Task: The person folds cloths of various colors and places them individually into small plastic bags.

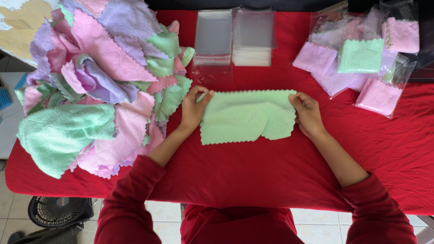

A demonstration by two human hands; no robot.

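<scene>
The heap of cloths (90, 81) and one bagged pink cloth (402, 34) run past the frame's edges.

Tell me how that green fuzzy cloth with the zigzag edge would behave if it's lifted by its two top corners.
The green fuzzy cloth would probably sag and drape: it already lies folded over itself. It looks thin, so likely light. Its fluffy surface should grip rather than slip between the left hand and right hand pinching its corners.
</scene>
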